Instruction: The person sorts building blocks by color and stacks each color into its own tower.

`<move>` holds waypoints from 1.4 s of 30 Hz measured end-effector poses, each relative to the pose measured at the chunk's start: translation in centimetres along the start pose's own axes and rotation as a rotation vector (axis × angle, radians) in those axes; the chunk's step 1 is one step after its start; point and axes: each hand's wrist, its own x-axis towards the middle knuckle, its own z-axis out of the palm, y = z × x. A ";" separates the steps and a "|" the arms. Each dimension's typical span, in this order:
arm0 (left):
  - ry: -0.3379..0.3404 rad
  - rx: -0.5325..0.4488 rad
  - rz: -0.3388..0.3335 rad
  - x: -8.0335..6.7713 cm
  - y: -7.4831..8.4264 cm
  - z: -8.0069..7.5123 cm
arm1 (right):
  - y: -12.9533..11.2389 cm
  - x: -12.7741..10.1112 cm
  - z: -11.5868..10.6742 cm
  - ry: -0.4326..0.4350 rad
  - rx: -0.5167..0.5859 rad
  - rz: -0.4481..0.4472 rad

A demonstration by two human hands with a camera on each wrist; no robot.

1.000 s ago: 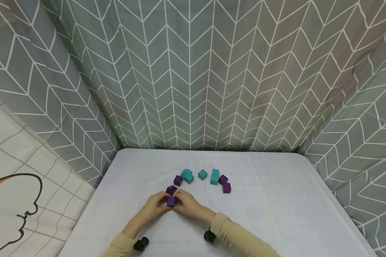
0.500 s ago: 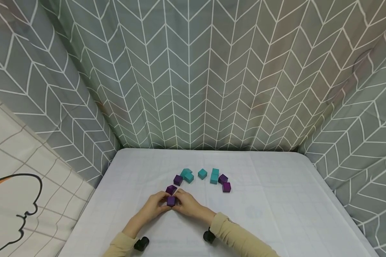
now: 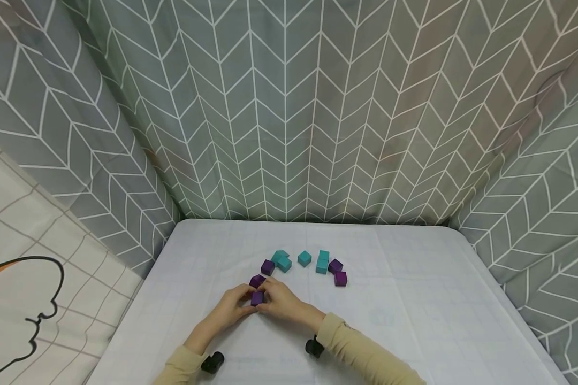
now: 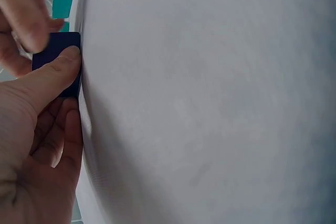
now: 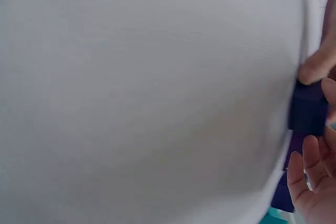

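Purple block [image 3: 257, 298] sits on the worktop [image 3: 414, 299] near its front middle, pinched between both hands. Left hand [image 3: 231, 307] grips it from the left side; in the left wrist view the thumb [image 4: 55, 72] presses against the block's face, with the other fingers curled beneath. Right hand [image 3: 281, 302] grips it from the right side, fingertips curled onto the block. A second purple block [image 3: 257, 280] lies just behind the held one, touching or nearly touching it. Further back, a loose row of blocks spans the worktop: a purple block [image 3: 267, 267], a pair of teal blocks [image 3: 281, 260] touching each other, a single teal block [image 3: 304, 259], a teal stack [image 3: 322, 262], and two more purple blocks [image 3: 338, 272] at the right end. Grey patterned curtain [image 3: 289, 107] encloses the worktop on three sides.
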 end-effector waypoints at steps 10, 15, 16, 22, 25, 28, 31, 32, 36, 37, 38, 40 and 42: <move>0.017 0.016 0.003 0.1 0.1 0.0 | -0.6 1.3 -4.2 0.066 0.009 -0.035; -0.004 0.031 -0.047 0.2 0.2 0.0 | 1.7 0.8 -7.0 0.160 0.003 0.025; -0.009 0.033 -0.054 0.2 0.2 0.1 | 2.3 0.6 -7.6 0.175 0.002 0.047; -0.024 0.030 -0.049 0.2 0.3 0.1 | 6.2 -2.6 -10.5 0.232 -0.044 0.209; -0.020 0.035 -0.036 0.0 0.3 0.0 | 8.3 -4.5 -11.4 0.263 -0.059 0.283; -0.010 0.041 -0.032 -0.2 0.3 0.0 | 10.0 -6.4 -11.8 0.288 -0.046 0.344; -0.017 0.034 -0.048 -0.4 0.2 0.0 | 11.2 -8.1 -11.7 0.303 -0.028 0.413; -0.024 0.030 -0.053 -0.5 0.2 0.0 | 11.5 -8.6 -11.6 0.302 -0.012 0.437; -0.042 0.013 -0.073 -0.4 0.3 0.0 | 11.9 -10.1 -11.0 0.276 0.004 0.519; -0.040 0.012 -0.072 -0.4 0.3 0.0 | 12.0 -10.3 -10.9 0.267 0.007 0.527; -0.038 0.013 -0.070 -0.4 0.3 0.0 | 12.0 -10.4 -10.7 0.256 0.008 0.534; -0.028 0.017 -0.064 -0.3 0.2 0.1 | 12.2 -10.6 -10.2 0.244 0.007 0.537; -0.019 0.021 -0.053 -0.3 0.2 0.1 | 12.3 -10.7 -9.8 0.244 0.017 0.532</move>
